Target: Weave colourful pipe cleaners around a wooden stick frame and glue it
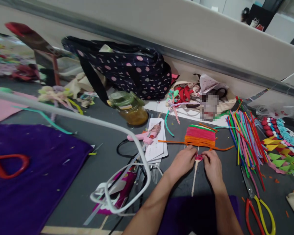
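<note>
Just below the middle right of the head view, my left hand and my right hand are closed at either side of a small pipe-cleaner piece. Its cream fuzzy stem hangs down toward me, with magenta pipe cleaner bound across its top. My fingertips pinch at the two ends of this magenta part. Thin pale prongs stick up from it toward a woven pipe-cleaner panel in green, white, pink and orange. Long orange ends stretch out from the panel to both sides.
Loose coloured pipe cleaners lie to the right, above red-and-yellow-handled scissors. On the left are a pink glue gun, a white cable, a green-lidded jar and purple cloth. A patterned bag stands behind.
</note>
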### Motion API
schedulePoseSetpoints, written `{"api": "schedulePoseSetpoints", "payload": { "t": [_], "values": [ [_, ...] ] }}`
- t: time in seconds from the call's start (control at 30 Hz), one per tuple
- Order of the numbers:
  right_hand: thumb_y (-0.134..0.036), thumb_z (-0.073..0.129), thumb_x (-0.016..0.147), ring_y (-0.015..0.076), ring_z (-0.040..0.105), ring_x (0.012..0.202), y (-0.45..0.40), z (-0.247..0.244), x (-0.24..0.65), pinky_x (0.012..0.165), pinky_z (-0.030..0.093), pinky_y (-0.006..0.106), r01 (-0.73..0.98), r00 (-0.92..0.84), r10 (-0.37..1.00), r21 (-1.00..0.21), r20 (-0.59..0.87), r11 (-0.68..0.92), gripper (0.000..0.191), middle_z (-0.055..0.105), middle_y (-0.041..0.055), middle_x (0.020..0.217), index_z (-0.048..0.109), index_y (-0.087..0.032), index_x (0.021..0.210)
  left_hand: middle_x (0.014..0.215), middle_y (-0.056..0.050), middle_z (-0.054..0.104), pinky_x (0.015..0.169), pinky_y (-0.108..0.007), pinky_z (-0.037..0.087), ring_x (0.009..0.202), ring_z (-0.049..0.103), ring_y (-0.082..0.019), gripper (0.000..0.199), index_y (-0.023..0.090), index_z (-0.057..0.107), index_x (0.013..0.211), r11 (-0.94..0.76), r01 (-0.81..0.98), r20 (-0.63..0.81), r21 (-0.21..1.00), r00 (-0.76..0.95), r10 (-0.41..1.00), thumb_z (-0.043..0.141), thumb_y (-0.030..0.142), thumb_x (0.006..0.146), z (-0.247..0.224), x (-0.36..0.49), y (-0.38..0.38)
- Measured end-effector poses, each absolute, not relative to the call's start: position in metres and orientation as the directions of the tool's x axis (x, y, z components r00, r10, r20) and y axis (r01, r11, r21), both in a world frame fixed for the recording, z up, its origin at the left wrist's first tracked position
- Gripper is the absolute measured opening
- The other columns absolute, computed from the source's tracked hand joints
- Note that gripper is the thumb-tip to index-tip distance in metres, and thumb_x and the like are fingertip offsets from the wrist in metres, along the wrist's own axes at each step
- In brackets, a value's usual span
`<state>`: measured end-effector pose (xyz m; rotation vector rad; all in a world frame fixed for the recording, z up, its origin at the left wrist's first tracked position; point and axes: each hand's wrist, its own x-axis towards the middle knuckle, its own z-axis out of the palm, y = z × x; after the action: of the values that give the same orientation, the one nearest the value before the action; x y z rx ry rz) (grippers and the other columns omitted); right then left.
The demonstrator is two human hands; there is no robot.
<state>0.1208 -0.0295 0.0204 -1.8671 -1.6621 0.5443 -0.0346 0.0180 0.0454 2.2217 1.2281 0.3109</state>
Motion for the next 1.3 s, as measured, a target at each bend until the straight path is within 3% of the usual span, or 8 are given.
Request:
{"api": "schedulePoseSetpoints", "payload": {
  "t": [0.47, 0.7, 0.93, 1.3],
  "values": [
    [-0.021, 0.044, 0.087, 0.0185, 0.056, 0.075, -0.032, 0.023, 0.113, 0.067, 0.039, 0.027, 0.811, 0.152, 0.984, -0.580, 0.092, -0.071, 0.016, 0.060, 0.0027, 0.076, 0.056, -0.021, 0.076, 0.086, -0.007, 0.062, 0.072, -0.028, 0.041, 0.080, 0.059, -0.018, 0.018, 0.017, 0.058, 0.081, -0.345, 0.736, -0.123, 0.582, 0.499, 0.858, 0.042, 0.010, 0.085, 0.048, -0.036, 0.019],
    [-0.021, 0.045, 0.084, 0.0187, 0.056, 0.075, -0.031, 0.022, 0.119, 0.068, 0.042, 0.028, 0.731, 0.217, 0.972, -0.675, 0.089, -0.101, 0.011, 0.059, 0.0035, 0.079, 0.057, -0.021, 0.083, 0.084, -0.007, 0.063, 0.072, -0.028, 0.040, 0.080, 0.059, -0.019, 0.016, 0.018, 0.057, 0.081, -0.299, 0.735, -0.131, 0.609, 0.464, 0.876, 0.043, 0.014, 0.086, 0.044, -0.026, 0.014],
    [-0.019, 0.044, 0.082, 0.0177, 0.059, 0.074, -0.032, 0.023, 0.121, 0.070, 0.044, 0.028, 0.647, 0.231, 0.973, -0.747, 0.002, -0.152, 0.016, 0.061, 0.0029, 0.082, 0.058, -0.020, 0.090, 0.084, -0.003, 0.065, 0.071, -0.025, 0.040, 0.081, 0.058, -0.017, 0.015, 0.020, 0.060, 0.081, -0.302, 0.658, -0.140, 0.690, 0.530, 0.836, 0.049, 0.009, 0.077, 0.042, -0.032, 0.019],
    [-0.021, 0.044, 0.085, 0.0213, 0.056, 0.084, -0.035, 0.013, 0.121, 0.075, 0.044, 0.032, 0.833, 0.193, 0.973, -0.545, 0.124, -0.096, 0.019, 0.056, 0.0063, 0.087, 0.062, -0.021, 0.092, 0.085, -0.004, 0.063, 0.074, -0.026, 0.040, 0.082, 0.058, -0.017, 0.017, 0.020, 0.060, 0.080, -0.291, 0.669, -0.132, 0.684, 0.506, 0.853, 0.047, 0.009, 0.079, 0.037, -0.033, 0.019]
  ]
}}
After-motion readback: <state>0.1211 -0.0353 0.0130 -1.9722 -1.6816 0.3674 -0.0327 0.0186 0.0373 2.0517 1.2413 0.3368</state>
